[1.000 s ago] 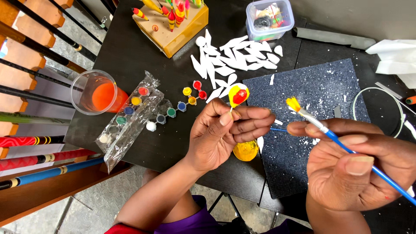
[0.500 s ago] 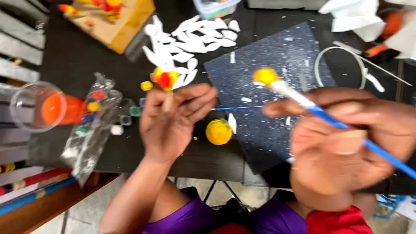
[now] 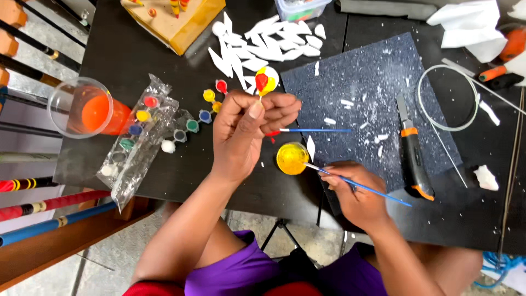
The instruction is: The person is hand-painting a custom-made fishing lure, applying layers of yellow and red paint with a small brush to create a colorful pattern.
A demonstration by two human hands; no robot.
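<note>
My left hand (image 3: 241, 134) pinches the red-and-yellow petal (image 3: 263, 83) upright, while my right hand (image 3: 353, 189), gripping the brush (image 3: 356, 185), dips leftward into the yellow paint pot (image 3: 291, 158).

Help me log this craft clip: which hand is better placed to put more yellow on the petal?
Right hand: its brush tip is at the yellow paint pot; left hand grips the petal.

A single head-worn camera looks steeply down, close over the black table (image 3: 137, 49) and both hands.
</note>
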